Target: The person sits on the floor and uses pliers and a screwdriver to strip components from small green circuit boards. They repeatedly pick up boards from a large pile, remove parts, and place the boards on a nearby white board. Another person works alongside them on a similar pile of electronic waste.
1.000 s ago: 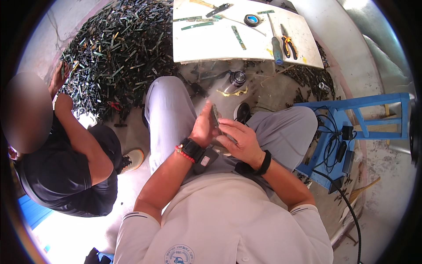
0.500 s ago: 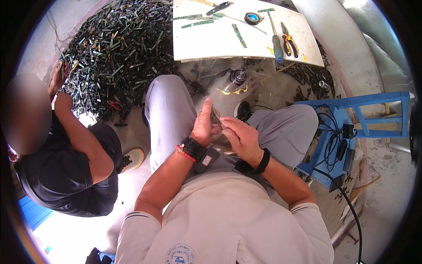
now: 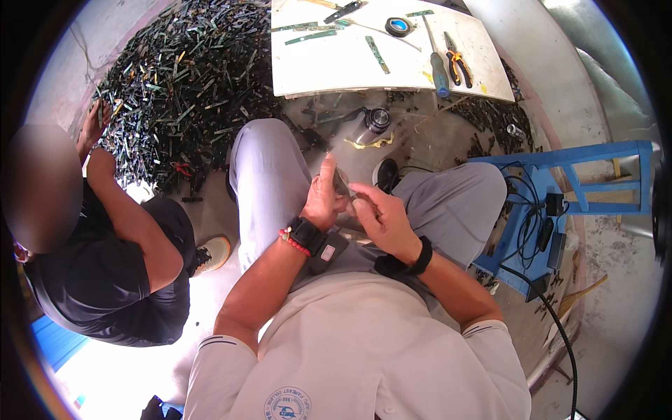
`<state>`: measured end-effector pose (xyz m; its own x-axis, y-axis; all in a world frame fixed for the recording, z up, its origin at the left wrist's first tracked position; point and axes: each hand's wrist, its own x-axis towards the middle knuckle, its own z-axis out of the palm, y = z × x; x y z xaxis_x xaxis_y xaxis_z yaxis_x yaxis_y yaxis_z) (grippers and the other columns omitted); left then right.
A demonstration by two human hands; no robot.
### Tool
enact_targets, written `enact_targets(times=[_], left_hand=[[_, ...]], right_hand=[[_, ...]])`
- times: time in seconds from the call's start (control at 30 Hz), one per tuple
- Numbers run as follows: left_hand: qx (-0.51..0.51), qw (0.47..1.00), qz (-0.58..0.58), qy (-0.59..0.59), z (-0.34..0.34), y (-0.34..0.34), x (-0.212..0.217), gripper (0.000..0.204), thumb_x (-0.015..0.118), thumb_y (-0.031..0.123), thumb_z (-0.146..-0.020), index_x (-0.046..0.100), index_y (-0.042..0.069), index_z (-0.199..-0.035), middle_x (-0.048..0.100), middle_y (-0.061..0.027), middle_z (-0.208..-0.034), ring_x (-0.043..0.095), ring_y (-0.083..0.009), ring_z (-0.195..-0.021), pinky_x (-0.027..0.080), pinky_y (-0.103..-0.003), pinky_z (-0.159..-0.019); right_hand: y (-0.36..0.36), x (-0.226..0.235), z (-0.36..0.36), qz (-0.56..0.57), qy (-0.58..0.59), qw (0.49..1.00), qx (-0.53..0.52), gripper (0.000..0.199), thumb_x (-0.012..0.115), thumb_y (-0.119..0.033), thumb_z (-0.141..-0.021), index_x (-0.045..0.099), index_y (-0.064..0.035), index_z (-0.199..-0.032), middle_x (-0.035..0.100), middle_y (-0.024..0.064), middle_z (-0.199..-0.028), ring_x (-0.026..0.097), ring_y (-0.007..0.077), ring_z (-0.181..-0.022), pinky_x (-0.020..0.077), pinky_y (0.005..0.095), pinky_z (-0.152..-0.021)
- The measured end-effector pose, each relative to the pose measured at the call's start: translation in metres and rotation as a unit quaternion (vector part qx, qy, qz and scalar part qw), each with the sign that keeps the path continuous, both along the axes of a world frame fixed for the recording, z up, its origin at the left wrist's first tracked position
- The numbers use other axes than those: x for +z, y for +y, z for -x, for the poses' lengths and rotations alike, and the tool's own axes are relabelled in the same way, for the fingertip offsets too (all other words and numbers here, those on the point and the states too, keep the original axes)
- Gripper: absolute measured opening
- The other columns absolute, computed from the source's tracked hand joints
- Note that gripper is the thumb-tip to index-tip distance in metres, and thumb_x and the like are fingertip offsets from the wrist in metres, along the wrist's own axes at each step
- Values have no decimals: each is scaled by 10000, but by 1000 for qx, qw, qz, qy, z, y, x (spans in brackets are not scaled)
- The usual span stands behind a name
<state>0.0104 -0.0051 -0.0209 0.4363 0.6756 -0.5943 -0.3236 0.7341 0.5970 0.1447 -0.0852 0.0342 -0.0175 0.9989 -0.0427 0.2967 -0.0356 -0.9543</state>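
We look down past a pale shirt (image 3: pixel 343 336) and grey trousers (image 3: pixel 269 161) onto a seated lap. At upper left we see a broad heap of dark and green strips (image 3: pixel 189 91); beside it a co-worker in black (image 3: pixel 105 280) sits with one hand at its edge. Ahead of the knees is a white board (image 3: pixel 308 73), and to the right a blue chair (image 3: pixel 602 159) bears coiled black cable (image 3: pixel 526 227).

Between the knees, the left hand (image 3: pixel 322 201) has its thumb raised and its fingers closed around a thin piece (image 3: pixel 341 180), which stands tilted above the lap, its lower part hidden. The right hand (image 3: pixel 385 218) meets it from the other side. Over the last second its fingers have bent from a flatter reach into a tighter curl, with thumb and forefinger close together near the piece. We cannot tell whether they pinch it. We judge this to be finer fingertip handling, with the left hand steadying.

Smaller still, we find a dark flask (image 3: pixel 372 126) beyond the hands, and pliers (image 3: pixel 458 68), a screwdriver (image 3: pixel 439 73) and a tape roll (image 3: pixel 398 27) on the board.
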Motion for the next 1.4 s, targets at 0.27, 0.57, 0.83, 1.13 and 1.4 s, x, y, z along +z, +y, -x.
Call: enact_targets(times=[0.27,0.57,0.83,1.13,1.4], left_hand=[[-66,988,-86,109,-1,-4,1,593,423,619,-955,455,131,-621,361,42,-542,301,-94,-452,231,-260,-430],[-79,939,-250,221,-4,1,-16,669,415,665,-944,511,77,-639,464,11,-610,386,-105,-559,345,-284,-531],[-83,937,-258,223,-6,0,-14,705,369,583,-1000,408,-12,-623,378,-17,-596,323,-144,-623,337,-362,-543],[-126,946,-216,205,-5,1,-12,667,373,657,-962,533,64,-702,464,6,-644,401,-115,-609,353,-285,-569],[-104,931,-243,253,-8,-4,-8,744,359,631,-978,521,-19,-655,480,-41,-604,403,-141,-601,387,-334,-565]], right_hand=[[-4,-14,-13,310,311,898,9,282,667,-149,-864,623,-11,-1106,647,2,-836,528,36,-642,411,196,-539],[1,-10,-5,273,229,934,5,229,720,-190,-860,642,-1,-964,656,16,-777,579,61,-617,452,211,-532],[10,-5,-6,279,211,936,-30,241,700,-190,-884,633,33,-946,662,56,-764,622,95,-606,487,220,-496],[8,-10,-3,263,200,943,-42,202,666,-138,-901,618,57,-925,654,74,-741,625,105,-604,507,234,-501],[8,-12,-4,269,203,942,-7,197,651,-143,-907,621,52,-905,652,78,-731,640,114,-611,516,234,-512]])
